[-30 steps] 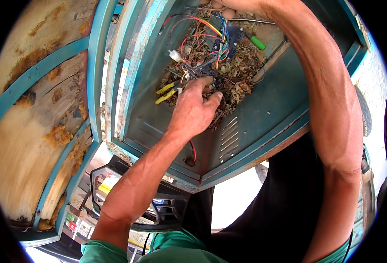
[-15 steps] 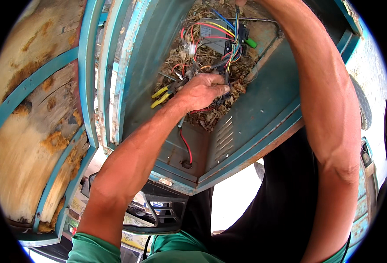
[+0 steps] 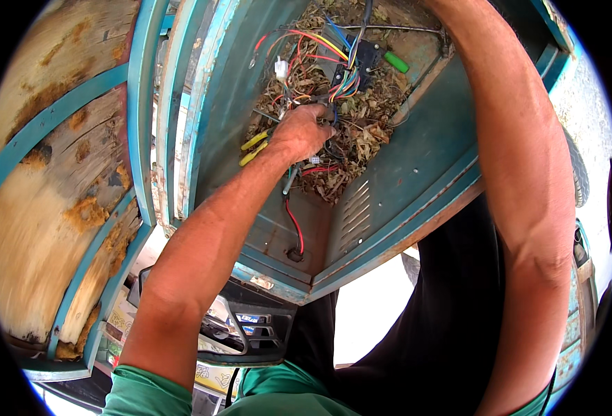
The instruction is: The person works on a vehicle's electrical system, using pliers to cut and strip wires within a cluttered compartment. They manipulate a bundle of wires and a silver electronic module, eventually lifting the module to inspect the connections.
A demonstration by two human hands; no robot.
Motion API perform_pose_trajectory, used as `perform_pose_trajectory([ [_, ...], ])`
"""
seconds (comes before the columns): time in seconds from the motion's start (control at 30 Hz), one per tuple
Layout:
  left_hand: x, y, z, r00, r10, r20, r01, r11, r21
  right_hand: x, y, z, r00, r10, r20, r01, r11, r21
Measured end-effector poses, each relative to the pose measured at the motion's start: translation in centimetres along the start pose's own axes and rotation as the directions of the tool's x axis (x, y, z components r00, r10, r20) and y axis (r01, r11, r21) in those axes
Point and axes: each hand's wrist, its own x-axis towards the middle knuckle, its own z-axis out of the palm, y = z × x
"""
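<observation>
the left hand [image 3: 304,132] curls its fingers at the wires [image 3: 348,84] (whether gripping, i cannot tell); beyond them, one white connector [image 3: 281,69] and one green handle [image 3: 396,62]; left of them, two yellow handles [image 3: 255,140]; right hand unseen.

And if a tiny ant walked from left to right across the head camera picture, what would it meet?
Stained wooden panel → yellow tool handles → left hand → green handle → right forearm → black tyre.
</observation>
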Motion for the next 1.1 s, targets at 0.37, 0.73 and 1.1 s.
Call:
perform_pose_trajectory([
  [0.37,-0.6,-4.1,-0.2,0.974,0.109,0.197,0.03,0.806,-0.592,0.0,0.1,0.0,0.984,0.107,-0.142,-0.087,0.987,0.135],
  [0.73,-4.1,-3.5,0.0,0.998,0.037,0.058,-0.018,0.954,-0.301,1.8,1.5,0.9,0.976,0.139,-0.169,-0.128,0.989,0.074],
  [1.1,-7.8,2.9,-0.1,0.914,0.278,0.294,-0.36,0.891,0.277,3.7,2.2,2.7,0.985,-0.151,-0.088,0.1,0.897,-0.431],
])
